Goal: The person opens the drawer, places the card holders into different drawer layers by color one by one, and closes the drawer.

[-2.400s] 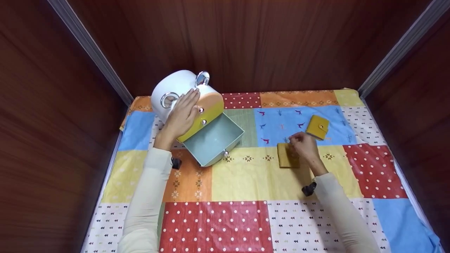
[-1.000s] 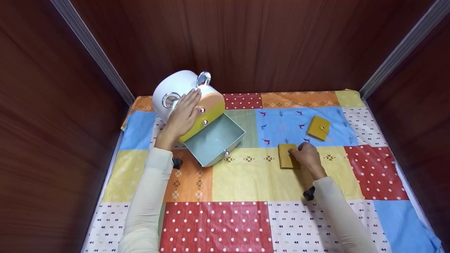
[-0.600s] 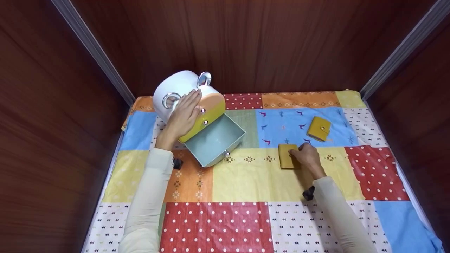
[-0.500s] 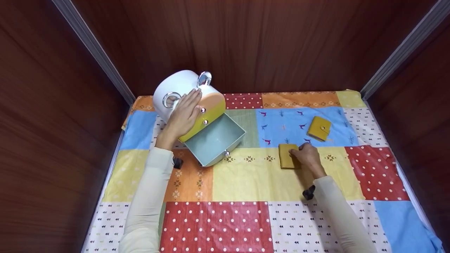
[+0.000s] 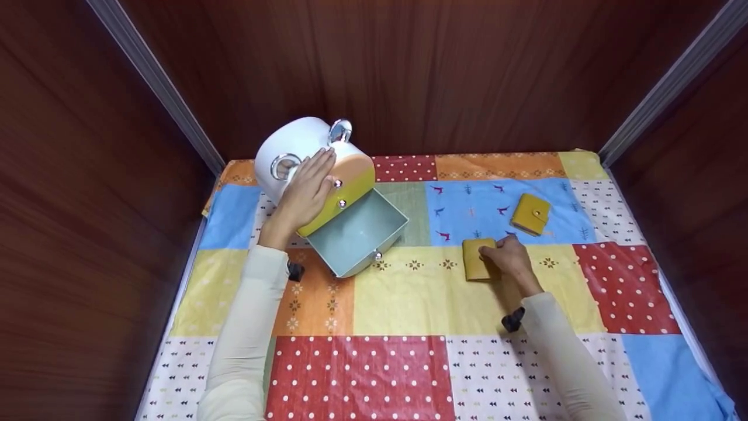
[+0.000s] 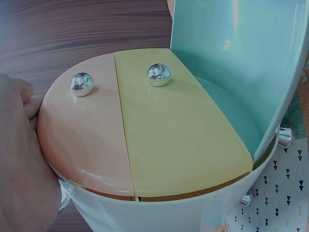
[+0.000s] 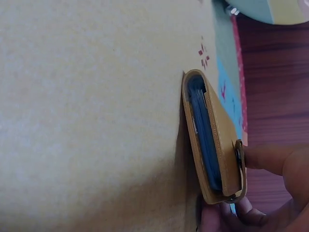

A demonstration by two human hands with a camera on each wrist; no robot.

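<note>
My left hand (image 5: 304,193) rests with straight fingers on top of a white mini drawer cabinet (image 5: 295,137) with silver ring-shaped ears. In the left wrist view its peach drawer front (image 6: 87,135) and yellow drawer front (image 6: 178,130) are closed. The pale green bottom drawer (image 5: 353,231) is pulled out, with nothing inside. At the right, my right hand (image 5: 511,260) pinches the right edge of a mustard card holder (image 5: 476,260). The right wrist view shows the thumb on the snap strap (image 7: 240,162), fingers beneath, and clear sleeves (image 7: 205,140) inside the cover.
A second mustard card holder (image 5: 530,213) with a snap lies behind the right hand. The patchwork tablecloth (image 5: 403,304) covers the table. Dark wood-grain panels (image 5: 409,76) enclose the back and both sides.
My right hand has come down onto the nearer card holder and taken its right edge, which now tilts up slightly. The left hand and the cabinet have stayed in place.
</note>
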